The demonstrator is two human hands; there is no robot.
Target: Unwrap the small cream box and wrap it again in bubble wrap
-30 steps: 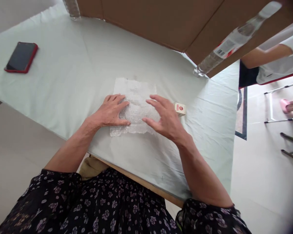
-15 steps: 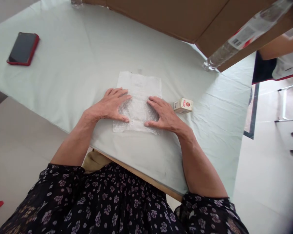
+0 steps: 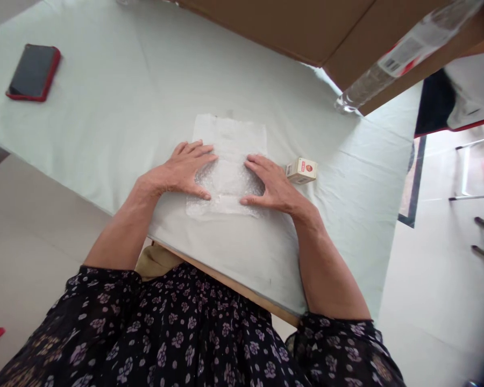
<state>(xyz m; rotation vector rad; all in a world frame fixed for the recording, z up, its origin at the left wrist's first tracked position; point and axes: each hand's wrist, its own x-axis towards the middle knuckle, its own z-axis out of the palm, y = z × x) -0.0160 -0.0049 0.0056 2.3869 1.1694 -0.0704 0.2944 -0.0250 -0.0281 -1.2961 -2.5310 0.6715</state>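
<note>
A sheet of clear bubble wrap (image 3: 229, 177) lies flat on the pale green tablecloth in front of me. My left hand (image 3: 187, 167) rests on its left side, fingers spread and thumb pointing inward. On the opposite edge lies my right hand (image 3: 271, 184), its fingers also apart and the palm down. Neither hand grips anything. Just beyond my right hand stands a small cream-coloured box (image 3: 301, 170) with a red mark on its face, a little apart from the wrap.
A phone in a red case (image 3: 34, 72) lies at the far left of the table. A large cardboard box (image 3: 274, 27) stands along the back, with a clear plastic bottle (image 3: 371, 86) at its right. The folding legs of a stool (image 3: 463, 172) show on the right.
Both hands stay spread on the bubble wrap, almost unmoved. The view has shifted slightly, so everything sits a little higher in the picture.
</note>
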